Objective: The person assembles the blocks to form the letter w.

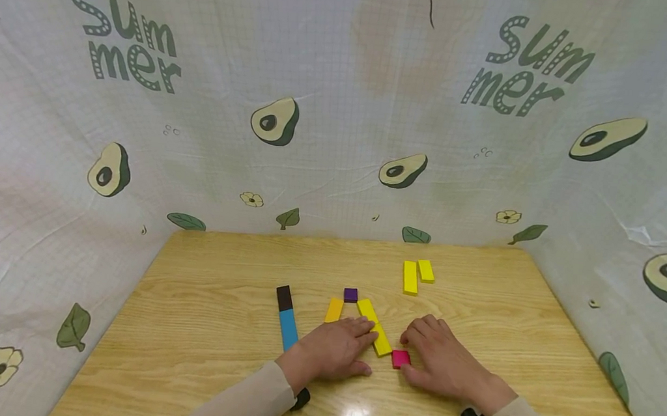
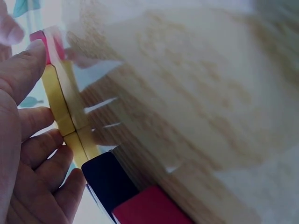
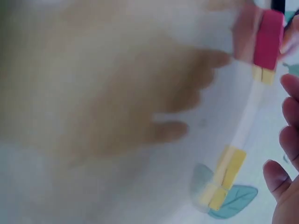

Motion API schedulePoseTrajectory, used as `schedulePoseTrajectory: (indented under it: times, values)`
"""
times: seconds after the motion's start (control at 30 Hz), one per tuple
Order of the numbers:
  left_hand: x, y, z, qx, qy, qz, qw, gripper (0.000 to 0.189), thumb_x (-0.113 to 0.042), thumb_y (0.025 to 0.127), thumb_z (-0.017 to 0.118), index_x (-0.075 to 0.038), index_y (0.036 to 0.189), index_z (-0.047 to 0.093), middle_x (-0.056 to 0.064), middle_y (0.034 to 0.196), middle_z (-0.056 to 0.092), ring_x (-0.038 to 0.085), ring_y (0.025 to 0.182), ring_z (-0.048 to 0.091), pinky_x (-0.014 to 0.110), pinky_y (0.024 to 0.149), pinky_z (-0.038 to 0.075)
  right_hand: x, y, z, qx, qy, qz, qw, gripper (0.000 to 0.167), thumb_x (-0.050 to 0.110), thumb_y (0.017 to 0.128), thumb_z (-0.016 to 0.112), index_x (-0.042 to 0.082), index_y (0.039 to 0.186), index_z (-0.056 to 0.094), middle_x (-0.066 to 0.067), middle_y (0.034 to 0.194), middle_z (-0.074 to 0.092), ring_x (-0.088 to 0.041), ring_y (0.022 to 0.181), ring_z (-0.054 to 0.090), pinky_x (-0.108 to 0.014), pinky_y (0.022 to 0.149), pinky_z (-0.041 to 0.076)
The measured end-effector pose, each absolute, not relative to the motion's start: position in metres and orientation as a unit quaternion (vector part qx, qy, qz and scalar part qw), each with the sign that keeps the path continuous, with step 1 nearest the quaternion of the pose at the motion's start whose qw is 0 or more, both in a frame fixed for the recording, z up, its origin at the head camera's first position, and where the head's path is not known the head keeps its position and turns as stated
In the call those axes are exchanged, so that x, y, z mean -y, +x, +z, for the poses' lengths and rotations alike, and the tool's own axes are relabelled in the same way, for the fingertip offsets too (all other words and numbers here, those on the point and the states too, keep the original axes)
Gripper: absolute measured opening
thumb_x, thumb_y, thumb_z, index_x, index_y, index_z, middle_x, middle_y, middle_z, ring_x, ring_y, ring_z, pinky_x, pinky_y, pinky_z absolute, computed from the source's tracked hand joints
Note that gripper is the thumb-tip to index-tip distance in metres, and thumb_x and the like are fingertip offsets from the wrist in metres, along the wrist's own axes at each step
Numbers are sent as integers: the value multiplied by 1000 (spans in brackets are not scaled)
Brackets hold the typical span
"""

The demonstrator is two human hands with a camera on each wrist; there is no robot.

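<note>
In the head view my left hand [image 1: 336,352] lies palm down, its fingertips right at the lower of two yellow blocks [image 1: 380,340] that form a slanting line. My right hand [image 1: 439,360] is bent loosely beside a pink block [image 1: 400,359], its thumb at the block's near corner and its other fingertips apart from it. That pink block [image 2: 39,46] touches the end of the yellow line in the left wrist view. The right wrist view shows the fingers [image 3: 290,109] of my right hand clear of the pink block [image 3: 268,39].
Above the yellow line are a purple block [image 1: 351,295] and an orange block [image 1: 334,308], partly covered by my left hand. Left of them a brown block [image 1: 284,297] meets a blue one [image 1: 289,328]. Two loose yellow blocks [image 1: 410,278] lie at the back right, before a printed cloth [image 1: 335,188].
</note>
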State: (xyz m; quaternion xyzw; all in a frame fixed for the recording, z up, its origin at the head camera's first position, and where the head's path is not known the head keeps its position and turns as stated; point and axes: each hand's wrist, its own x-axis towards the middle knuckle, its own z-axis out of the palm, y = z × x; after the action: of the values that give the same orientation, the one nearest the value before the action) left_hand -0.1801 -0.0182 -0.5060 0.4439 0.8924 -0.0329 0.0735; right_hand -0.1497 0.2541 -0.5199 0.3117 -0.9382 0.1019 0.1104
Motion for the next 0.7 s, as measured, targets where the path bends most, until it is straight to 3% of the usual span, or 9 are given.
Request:
schedulePoseTrajectory:
  times: [0.43,0.7]
  values:
    - [16,-180,-509,-892,444,-33,80,71,-61,107,48,-19,164,41,-1,171,35,16,158,35,31,129,33,-282,-199,-513,955,225,112,159,43,33,89,83,6,119,70,-10,120,64,-34,116,54,-58,101,45]
    - [18,-182,-509,-892,444,-38,75,70,-62,108,47,-20,164,41,-2,172,35,15,158,35,30,128,34,-293,-232,-512,963,210,87,143,56,37,92,78,0,132,64,-21,133,60,-43,126,50,-65,104,42]
